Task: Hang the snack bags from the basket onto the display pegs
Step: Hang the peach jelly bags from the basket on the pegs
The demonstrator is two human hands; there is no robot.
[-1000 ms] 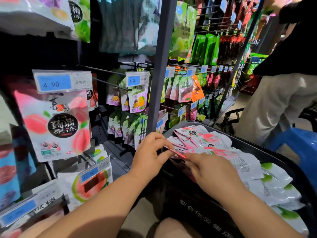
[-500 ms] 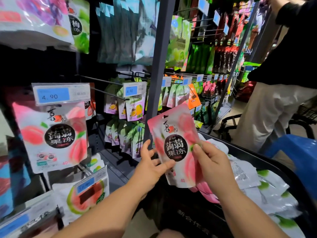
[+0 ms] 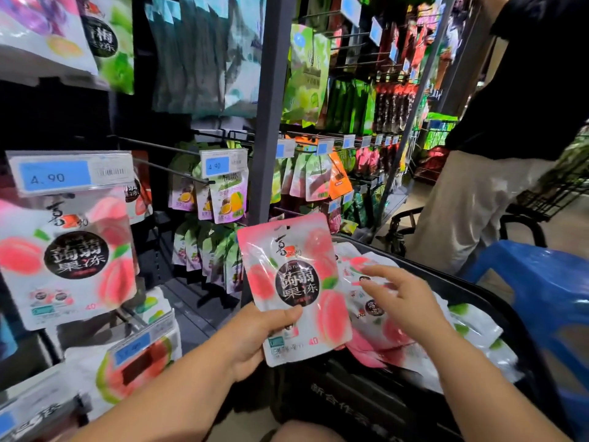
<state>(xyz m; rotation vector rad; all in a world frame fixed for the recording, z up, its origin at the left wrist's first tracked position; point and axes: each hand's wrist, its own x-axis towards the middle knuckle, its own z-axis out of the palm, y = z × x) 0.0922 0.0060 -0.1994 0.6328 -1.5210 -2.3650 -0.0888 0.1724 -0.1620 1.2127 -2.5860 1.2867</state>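
Head view: pink-and-white peach snack bag [image 3: 294, 263] in grip of left hand [image 3: 258, 339], right hand [image 3: 408, 304] loose-fingered, empty.

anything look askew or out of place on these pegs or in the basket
One orange bag right of the grey post hangs tilted while its neighbours hang straight. The bags in the basket lie in a loose heap; no damage visible.

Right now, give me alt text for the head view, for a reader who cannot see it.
The left hand holds a pink peach jelly bag near the display pegs, and the open right hand hovers over more bags in the black basket. A matching bag hangs at left under a 4.90 price tag.
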